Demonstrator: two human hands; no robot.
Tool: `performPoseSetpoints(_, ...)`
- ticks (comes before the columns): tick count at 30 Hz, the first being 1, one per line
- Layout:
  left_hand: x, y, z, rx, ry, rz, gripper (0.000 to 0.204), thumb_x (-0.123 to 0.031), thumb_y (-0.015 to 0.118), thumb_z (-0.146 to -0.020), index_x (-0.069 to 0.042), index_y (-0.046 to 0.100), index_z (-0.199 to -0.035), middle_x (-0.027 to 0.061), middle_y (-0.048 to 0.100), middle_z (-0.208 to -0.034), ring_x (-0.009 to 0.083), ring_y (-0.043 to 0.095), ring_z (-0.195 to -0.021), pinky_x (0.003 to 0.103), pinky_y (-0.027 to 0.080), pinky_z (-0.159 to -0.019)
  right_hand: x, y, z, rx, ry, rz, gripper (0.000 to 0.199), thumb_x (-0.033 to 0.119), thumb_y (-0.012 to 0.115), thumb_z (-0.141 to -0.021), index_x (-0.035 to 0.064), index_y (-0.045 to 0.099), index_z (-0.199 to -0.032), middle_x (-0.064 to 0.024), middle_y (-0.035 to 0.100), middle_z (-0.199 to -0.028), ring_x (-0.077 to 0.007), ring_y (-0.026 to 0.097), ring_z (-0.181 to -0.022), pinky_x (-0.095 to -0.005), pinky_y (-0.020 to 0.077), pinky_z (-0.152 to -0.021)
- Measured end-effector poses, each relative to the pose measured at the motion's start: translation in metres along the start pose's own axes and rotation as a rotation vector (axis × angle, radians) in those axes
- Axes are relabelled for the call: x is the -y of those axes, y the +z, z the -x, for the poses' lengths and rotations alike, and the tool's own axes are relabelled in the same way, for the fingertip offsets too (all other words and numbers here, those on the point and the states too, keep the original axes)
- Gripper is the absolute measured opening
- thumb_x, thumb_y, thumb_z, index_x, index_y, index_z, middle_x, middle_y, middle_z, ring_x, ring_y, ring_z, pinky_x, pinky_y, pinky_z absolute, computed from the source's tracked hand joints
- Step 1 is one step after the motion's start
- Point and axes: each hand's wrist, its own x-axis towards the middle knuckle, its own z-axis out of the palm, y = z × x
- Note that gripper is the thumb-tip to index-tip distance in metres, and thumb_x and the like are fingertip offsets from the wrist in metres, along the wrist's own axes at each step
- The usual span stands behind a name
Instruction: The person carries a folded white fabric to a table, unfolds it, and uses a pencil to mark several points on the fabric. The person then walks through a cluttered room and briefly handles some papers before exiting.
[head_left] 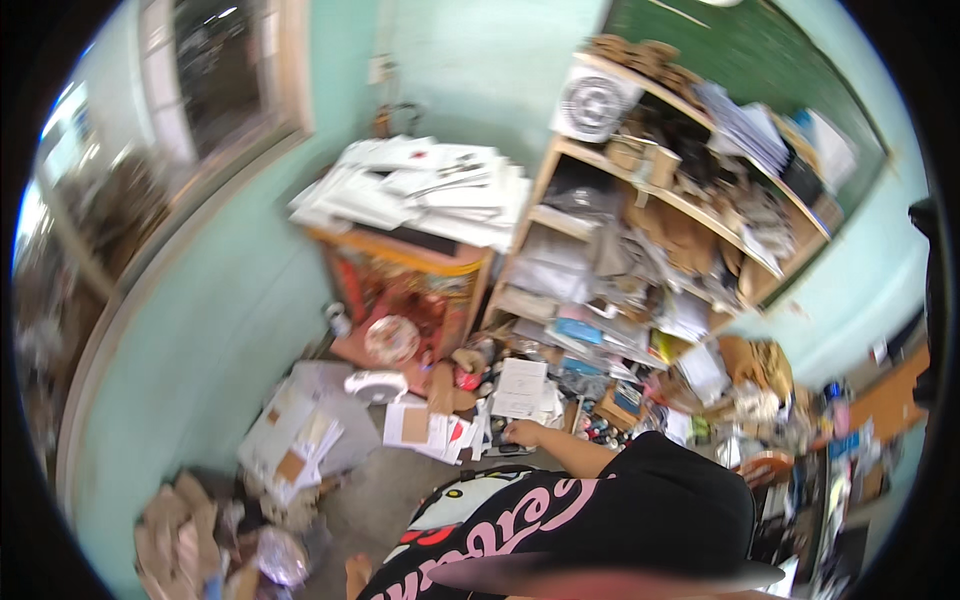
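Note:
My right hand (522, 432) reaches over the littered floor, its arm coming from a black short sleeve (690, 470). Its fingers look curled beside small dark items and the edge of a stack of white papers (520, 388). What they hold, if anything, is too small to make out. At the lower edge, left of my black shirt, shows a bit of skin (358, 575) that may be my left hand; its fingers are unclear. White sheets with a brown square (415, 428) lie left of my right hand. Several small bottles or spools (605, 432) are to its right.
A crowded wooden shelf (540, 190) stands against the wall. White sheets (420, 180) pile on an orange cabinet (400, 248) beside it. A white roll of tape (377, 386), a grey board with papers (300, 430) and brown bundles (180, 535) lie left.

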Motion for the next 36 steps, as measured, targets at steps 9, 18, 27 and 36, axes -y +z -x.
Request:
performPoseSetpoints(9,-0.173,0.031,-0.108,0.037,0.632,-0.328,0.029,-0.029,0.063,-0.080,-0.001,0.069,-0.083,0.0166,0.070,-0.086,0.0273,0.067,-0.084,0.039,0.052,-0.073,-0.165,0.041,0.126,-0.028,0.204,0.138,0.033,0.033,0.060,-0.082,0.0075,0.071,-0.099,-0.0171,0.068,-0.100,-0.0335,0.065,-0.095,-0.0443,0.0517,-0.081)
performPoseSetpoints(18,-0.366,0.135,-0.092,0.438,0.875,-0.625,0.027,-0.030,0.057,-0.083,-0.006,0.068,-0.090,0.0180,0.069,-0.093,0.0344,0.066,-0.087,0.044,0.051,-0.074,-0.285,0.100,0.218,0.084,0.268,0.308,0.025,0.030,0.057,-0.085,0.0110,0.071,-0.092,-0.0129,0.068,-0.091,-0.0339,0.065,-0.089,-0.0488,0.0518,-0.076)
performPoseSetpoints(27,-0.464,0.171,-0.038,0.504,0.871,-0.614,0.043,-0.034,0.063,-0.081,0.000,0.067,-0.106,0.0194,0.070,-0.096,0.0317,0.067,-0.093,0.038,0.051,-0.084,-0.294,0.129,0.275,-0.181,0.486,0.020,0.025,0.029,0.057,-0.084,0.0092,0.072,-0.087,-0.0144,0.068,-0.092,-0.0360,0.064,-0.091,-0.0451,0.0525,-0.077)
performPoseSetpoints(36,-0.446,0.150,-0.063,0.711,1.177,-0.911,0.034,-0.032,0.065,-0.083,-0.004,0.068,-0.102,0.0178,0.067,-0.105,0.0327,0.064,-0.097,0.041,0.050,-0.086,-0.258,0.145,0.273,0.030,0.529,0.022,0.022,0.006,0.069,-0.055,0.0099,0.076,-0.076,-0.0136,0.072,-0.084,-0.0294,0.070,-0.085,-0.0417,0.0554,-0.071)
